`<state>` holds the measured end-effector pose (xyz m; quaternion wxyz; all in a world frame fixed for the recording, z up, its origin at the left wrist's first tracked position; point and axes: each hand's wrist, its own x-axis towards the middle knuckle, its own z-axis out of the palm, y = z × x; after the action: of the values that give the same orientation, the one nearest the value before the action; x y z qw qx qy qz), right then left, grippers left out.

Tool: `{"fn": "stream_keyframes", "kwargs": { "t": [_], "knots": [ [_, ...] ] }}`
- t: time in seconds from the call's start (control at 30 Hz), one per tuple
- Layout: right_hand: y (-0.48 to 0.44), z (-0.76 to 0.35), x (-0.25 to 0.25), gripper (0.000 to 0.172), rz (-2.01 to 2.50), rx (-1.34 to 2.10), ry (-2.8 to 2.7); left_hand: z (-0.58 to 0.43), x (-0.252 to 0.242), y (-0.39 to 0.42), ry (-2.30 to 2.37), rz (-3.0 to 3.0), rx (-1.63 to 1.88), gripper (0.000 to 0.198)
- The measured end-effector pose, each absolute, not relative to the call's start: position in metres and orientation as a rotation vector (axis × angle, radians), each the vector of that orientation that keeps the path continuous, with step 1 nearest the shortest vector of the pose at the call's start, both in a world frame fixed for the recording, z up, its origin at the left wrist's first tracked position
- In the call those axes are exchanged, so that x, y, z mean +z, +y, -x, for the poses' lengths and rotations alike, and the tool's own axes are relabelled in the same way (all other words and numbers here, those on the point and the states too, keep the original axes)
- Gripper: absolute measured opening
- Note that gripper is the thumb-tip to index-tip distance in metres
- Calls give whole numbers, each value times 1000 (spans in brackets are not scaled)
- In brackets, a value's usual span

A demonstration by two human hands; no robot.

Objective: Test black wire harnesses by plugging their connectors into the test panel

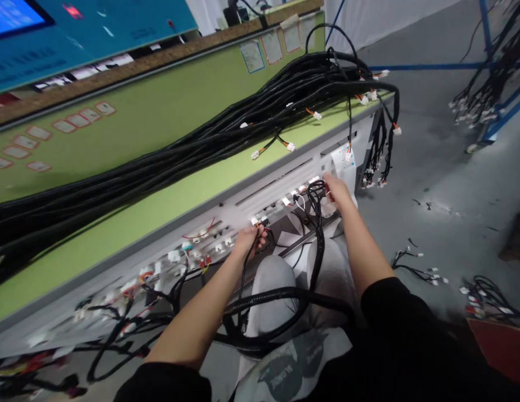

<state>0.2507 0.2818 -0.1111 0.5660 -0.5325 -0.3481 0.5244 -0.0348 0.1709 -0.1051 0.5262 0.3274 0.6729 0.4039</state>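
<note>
My left hand (248, 241) is closed round a thin black cable (245, 268), whose small connector end sits at the white connector strip (276, 209). Further right, my right hand (337, 191) has its fingers bent together at the strip's right end, beside a bunch of black wires (316, 192). What those fingers hold, if anything, is too small to make out. From the bunch, a thick black wire harness (319, 245) runs down and loops across my lap. More plugs and branch wires (176, 293) line the strip to the left.
Long black harnesses (226, 125) lie piled along the green bench (192, 198), their ends hanging off its right side. A blue screen panel (96, 33) stands behind. Loose cables (419, 271) lie on the floor; more hang from a blue rack (490, 61).
</note>
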Motion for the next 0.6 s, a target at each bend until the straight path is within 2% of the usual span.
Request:
{"fn": "stream_keyframes", "kwargs": {
  "t": [0.13,0.23,0.4,0.6],
  "knots": [
    [287,-250,-116,18,1295,1304,-1022,39,-111,173,1571,-790,978,24],
    [294,-249,-127,11,1256,1207,-1105,42,-116,175,1565,-780,985,26],
    [298,-251,-130,15,1298,1012,-1267,44,-120,176,1579,-763,994,25],
    [285,-257,-107,18,1313,1444,-1079,42,-118,175,1574,-806,973,19]
  ]
}}
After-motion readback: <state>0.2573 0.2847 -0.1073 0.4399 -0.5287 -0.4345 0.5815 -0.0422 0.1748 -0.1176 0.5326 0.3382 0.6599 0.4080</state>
